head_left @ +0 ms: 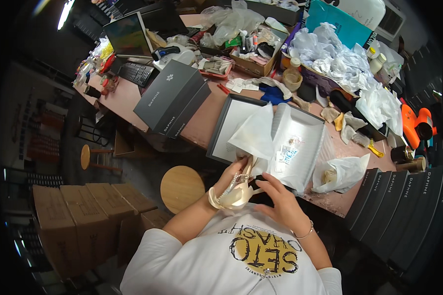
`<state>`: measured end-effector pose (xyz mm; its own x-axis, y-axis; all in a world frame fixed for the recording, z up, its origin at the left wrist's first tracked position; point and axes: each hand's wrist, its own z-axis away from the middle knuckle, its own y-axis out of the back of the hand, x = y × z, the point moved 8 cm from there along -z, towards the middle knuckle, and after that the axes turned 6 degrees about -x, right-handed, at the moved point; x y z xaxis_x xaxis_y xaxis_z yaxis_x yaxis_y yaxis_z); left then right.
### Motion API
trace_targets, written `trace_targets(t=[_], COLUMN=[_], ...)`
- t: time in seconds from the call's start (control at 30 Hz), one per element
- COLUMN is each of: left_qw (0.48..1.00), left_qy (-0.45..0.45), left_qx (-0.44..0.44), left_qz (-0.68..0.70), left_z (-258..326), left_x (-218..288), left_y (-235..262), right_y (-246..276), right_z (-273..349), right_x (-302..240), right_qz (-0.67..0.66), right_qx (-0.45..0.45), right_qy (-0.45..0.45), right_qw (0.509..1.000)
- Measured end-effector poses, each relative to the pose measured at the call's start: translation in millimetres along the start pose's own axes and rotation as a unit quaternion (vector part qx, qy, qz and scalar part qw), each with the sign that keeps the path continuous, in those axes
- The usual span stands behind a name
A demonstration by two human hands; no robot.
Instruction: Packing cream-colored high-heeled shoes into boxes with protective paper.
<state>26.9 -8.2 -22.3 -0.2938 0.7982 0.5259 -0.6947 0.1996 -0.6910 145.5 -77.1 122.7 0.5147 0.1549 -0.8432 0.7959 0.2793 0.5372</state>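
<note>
Cream glossy strappy shoe (236, 196) may slip: our left hand (229, 177) grips alone, our right hand (279, 199) loose at three o'clock.

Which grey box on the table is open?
The open box is just beyond the right hand; its white inside shows, whereas the grey boxes farther left are shut.

A workshop, judging by stacked grey boxes (396, 211), cartons (64, 221), cluttered workbench (202, 118).
</note>
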Motion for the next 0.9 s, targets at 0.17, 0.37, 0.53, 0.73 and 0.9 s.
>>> trace_targets(t=[0.17,0.37,0.53,0.73,0.9], left_qw=[0.974,0.987,0.999,0.972,0.943], left_qy=[-0.055,0.065,-0.005,-0.174,-0.193], left_qx=[-0.021,0.007,0.03,0.135,0.017], left_qz=[-0.219,0.149,0.039,-0.078,-0.272], left_z=[18.8,-5.8,-15.2,-20.2,-2.5], left_x=[15.6,-9.5,-2.5,5.6,42.0], left_y=[-14.9,-2.5,-1.2,4.7,-25.0], right_y=[6.1,4.7,1.8,-30.5,-20.2], right_z=[8.5,11.1,2.8,-3.0,25.5], right_x=[3.3,-5.5,-36.6,4.8,51.0], right_qz=[-0.028,-0.052,-0.046,0.111,-0.365], right_qx=[0.041,0.031,0.031,0.024,0.057], right_qy=[0.039,0.059,0.088,0.004,-0.072], right_qw=[0.998,0.996,0.995,0.994,0.926])
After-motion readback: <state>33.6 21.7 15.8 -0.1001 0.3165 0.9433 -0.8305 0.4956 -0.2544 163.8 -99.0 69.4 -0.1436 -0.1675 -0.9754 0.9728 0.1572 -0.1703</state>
